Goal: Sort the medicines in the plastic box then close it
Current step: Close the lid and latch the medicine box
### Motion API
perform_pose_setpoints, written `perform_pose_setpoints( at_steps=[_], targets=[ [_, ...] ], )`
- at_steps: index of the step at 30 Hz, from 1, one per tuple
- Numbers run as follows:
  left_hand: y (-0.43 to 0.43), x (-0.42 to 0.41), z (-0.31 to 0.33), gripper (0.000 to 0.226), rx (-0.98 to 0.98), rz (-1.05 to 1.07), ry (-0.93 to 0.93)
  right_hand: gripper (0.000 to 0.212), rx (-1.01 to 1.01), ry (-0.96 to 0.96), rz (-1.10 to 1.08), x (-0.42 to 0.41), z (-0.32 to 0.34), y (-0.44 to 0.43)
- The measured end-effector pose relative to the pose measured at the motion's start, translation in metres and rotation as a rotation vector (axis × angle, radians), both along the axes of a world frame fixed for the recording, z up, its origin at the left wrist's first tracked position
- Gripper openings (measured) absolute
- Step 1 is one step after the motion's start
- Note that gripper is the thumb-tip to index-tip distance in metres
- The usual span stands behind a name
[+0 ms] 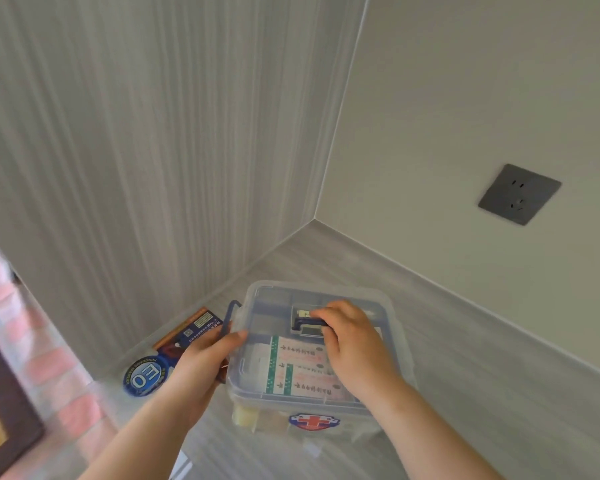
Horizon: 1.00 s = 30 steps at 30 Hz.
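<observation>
Head view: my left hand [201,358] grips the left edge of the clear lidded plastic box [392,306], thumb on the lid, beside the swung-out dark blue side latch [227,320]; my right hand [352,341] curls round the dark blue top handle [309,322], farther in; the box rests on the grey wood-grain surface [482,393], lid on; the latch lies left of the handle, so I judge my left hand should press it home.

2 walls [153,133] corner the plastic box [269,304]; packets [187,332] crowd its left; right side open.
</observation>
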<state>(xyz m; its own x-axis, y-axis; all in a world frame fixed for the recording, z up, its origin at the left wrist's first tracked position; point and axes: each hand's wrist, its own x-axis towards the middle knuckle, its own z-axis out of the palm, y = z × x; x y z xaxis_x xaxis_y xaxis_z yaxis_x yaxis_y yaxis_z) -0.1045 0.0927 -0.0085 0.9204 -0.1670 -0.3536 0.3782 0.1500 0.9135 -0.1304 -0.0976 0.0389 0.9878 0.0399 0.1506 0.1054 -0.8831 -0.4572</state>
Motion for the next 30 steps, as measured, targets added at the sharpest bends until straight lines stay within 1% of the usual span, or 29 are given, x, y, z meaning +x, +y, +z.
perform_pose_setpoints(
  at_steps=[2, 4, 5, 7, 9, 12, 15, 18, 20, 23, 27, 30],
  targets=[
    [-0.001, -0.001, 0.002, 0.017, 0.012, -0.015, -0.013, 0.030, -0.041, 0.003, -0.011, -0.006, -0.005, 0.001],
    [-0.003, -0.002, 0.004, 0.031, 0.041, -0.031, -0.029, 0.029, -0.058, -0.006, -0.002, -0.011, -0.011, -0.001],
    [-0.004, -0.002, 0.005, 0.034, 0.054, -0.032, -0.032, 0.029, -0.060, -0.004, 0.003, -0.012, -0.012, -0.001],
    [-0.006, -0.002, 0.004, 0.031, 0.060, -0.020, -0.036, 0.029, -0.072, 0.007, 0.000, -0.013, -0.013, -0.001],
    [-0.009, -0.001, 0.000, 0.021, 0.042, 0.002, -0.043, 0.029, -0.061, -0.011, -0.010, -0.012, -0.014, 0.000],
    [-0.014, -0.001, -0.003, 0.026, 0.016, 0.061, -0.076, 0.032, -0.050, -0.024, -0.016, -0.012, -0.015, 0.000],
    [-0.016, -0.001, -0.006, 0.035, 0.037, 0.127, -0.123, 0.038, -0.083, -0.006, -0.009, -0.012, -0.018, -0.001],
    [-0.018, -0.001, -0.007, 0.033, 0.062, 0.129, -0.130, 0.041, -0.112, -0.002, -0.022, -0.012, -0.019, 0.000],
    [-0.019, 0.000, -0.006, 0.037, 0.066, 0.124, -0.123, 0.044, -0.124, 0.004, -0.039, -0.009, -0.018, 0.000],
    [-0.020, 0.001, -0.004, 0.040, 0.061, 0.099, -0.108, 0.047, -0.132, 0.059, -0.073, 0.005, -0.015, -0.001],
    [-0.018, 0.002, -0.004, 0.041, 0.085, 0.079, -0.129, 0.051, -0.218, 0.219, -0.053, 0.021, -0.018, -0.001],
    [-0.019, 0.003, -0.003, 0.041, 0.114, 0.072, -0.154, 0.052, -0.198, 0.216, -0.049, 0.023, -0.019, -0.002]
  ],
)
